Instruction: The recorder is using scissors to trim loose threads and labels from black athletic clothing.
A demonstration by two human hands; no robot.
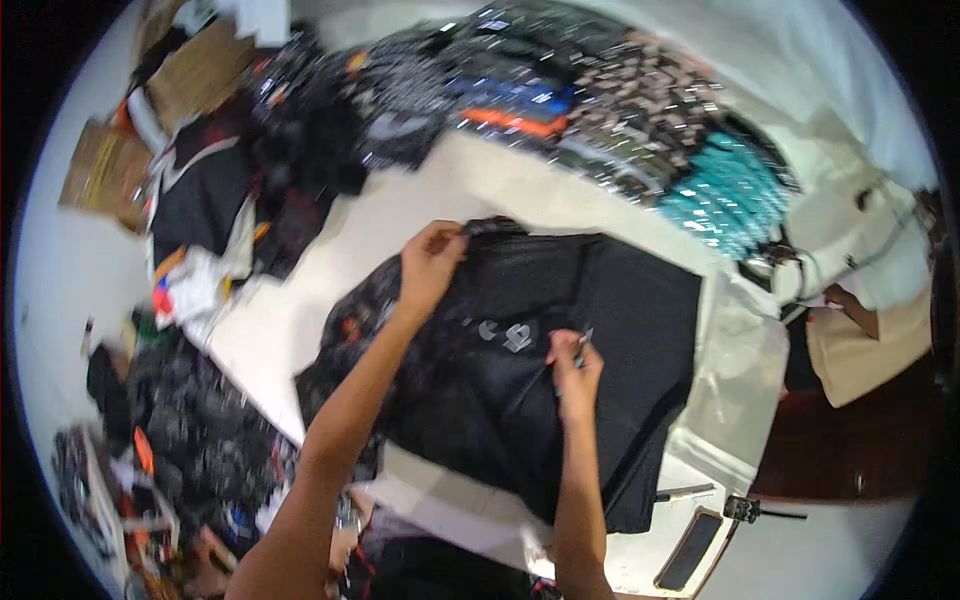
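A white table (pixel 300 320) is covered in the middle by a black garment (pixel 520 390), spread flat with a grey print near its centre. Stacks of folded clothes (pixel 560 100) are piled along the far edge, and a clear plastic bag (pixel 735 390) is laid just right of the garment. The garment's far edge is pinched by the closed fingers of the left hand (pixel 430 262). A small thin tool (pixel 583 342) is gripped by the right hand (pixel 575 368), fingers closed, over the garment's middle. A dark phone (pixel 690 550) is seen near the table's near-right corner.
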